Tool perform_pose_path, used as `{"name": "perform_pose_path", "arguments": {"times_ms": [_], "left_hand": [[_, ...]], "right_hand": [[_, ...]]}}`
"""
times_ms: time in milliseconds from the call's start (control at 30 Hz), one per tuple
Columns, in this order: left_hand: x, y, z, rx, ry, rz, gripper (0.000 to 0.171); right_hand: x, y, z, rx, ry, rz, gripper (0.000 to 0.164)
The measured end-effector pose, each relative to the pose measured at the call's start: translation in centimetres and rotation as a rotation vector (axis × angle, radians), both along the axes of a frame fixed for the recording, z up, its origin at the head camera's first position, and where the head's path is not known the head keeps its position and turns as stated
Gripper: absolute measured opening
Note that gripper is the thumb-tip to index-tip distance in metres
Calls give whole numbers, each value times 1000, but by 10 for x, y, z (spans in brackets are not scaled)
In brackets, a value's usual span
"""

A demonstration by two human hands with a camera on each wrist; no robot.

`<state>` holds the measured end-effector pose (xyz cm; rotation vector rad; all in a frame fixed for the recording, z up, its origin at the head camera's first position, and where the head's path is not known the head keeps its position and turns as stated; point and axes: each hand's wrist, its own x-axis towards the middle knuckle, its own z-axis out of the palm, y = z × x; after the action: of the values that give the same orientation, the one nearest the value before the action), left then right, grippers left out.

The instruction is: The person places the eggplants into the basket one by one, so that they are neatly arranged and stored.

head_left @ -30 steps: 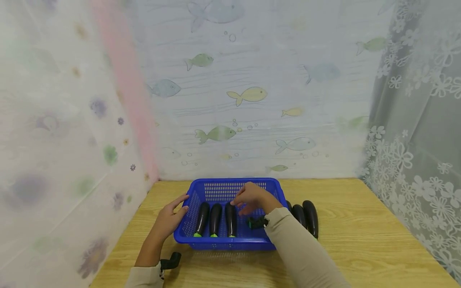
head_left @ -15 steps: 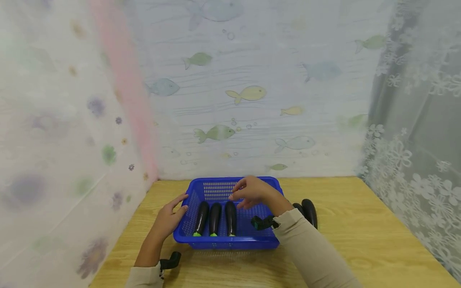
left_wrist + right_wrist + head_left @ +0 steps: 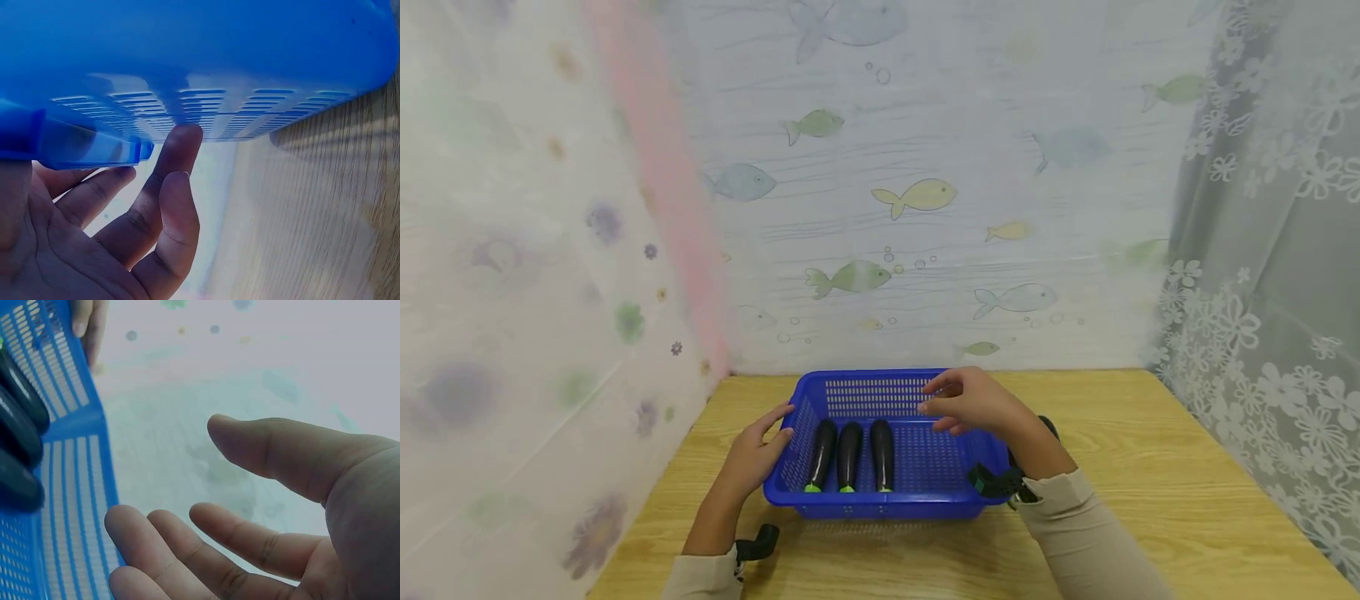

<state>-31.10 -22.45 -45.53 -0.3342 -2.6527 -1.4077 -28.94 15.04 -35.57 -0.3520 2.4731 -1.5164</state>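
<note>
A blue plastic basket [image 3: 880, 498] with slotted walls stands on the table, three dark eggplants lying side by side in its left half. These are the left eggplant [image 3: 822, 454], the middle eggplant [image 3: 849, 454] and the right eggplant [image 3: 882, 454], with green stem ends toward me. My left hand [image 3: 748, 458] grips the basket's left rim, and in the left wrist view several of its fingers [image 3: 178, 150] reach beneath the rim. Over the right part of the basket hovers my right hand [image 3: 973, 404], holding nothing, thumb and fingers spread apart in the right wrist view.
Beyond the basket's right side, the dark tip of another eggplant [image 3: 1049, 427] shows behind my right forearm, which hides the rest. The wooden table [image 3: 1150, 500] ends at a fish-patterned curtain [image 3: 925, 250] at the back. A flowered curtain [image 3: 647, 375] hangs at the left.
My right hand has risen from the far end of the right eggplant and moved right, its forearm now covering most of the eggplants outside the basket. The left hand stays on the rim.
</note>
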Motion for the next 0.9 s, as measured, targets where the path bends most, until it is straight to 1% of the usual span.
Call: {"name": "perform_pose_path", "arguments": {"times_ms": [200, 367, 567, 733, 900], "left_hand": [[0, 1, -1, 13, -4, 4, 44], [0, -1, -1, 11, -12, 4, 44], [1, -4, -1, -4, -9, 33, 44], [0, -4, -1, 14, 1, 18, 45], [-3, -2, -4, 20, 3, 4, 45]], "right_hand": [[12, 35, -10, -29, 30, -81, 54], [21, 61, -15, -64, 28, -146, 57], [27, 90, -18, -77, 28, -185, 63], [32, 112, -24, -65, 19, -229, 65], [37, 126, -27, -44, 20, -263, 69]]}}
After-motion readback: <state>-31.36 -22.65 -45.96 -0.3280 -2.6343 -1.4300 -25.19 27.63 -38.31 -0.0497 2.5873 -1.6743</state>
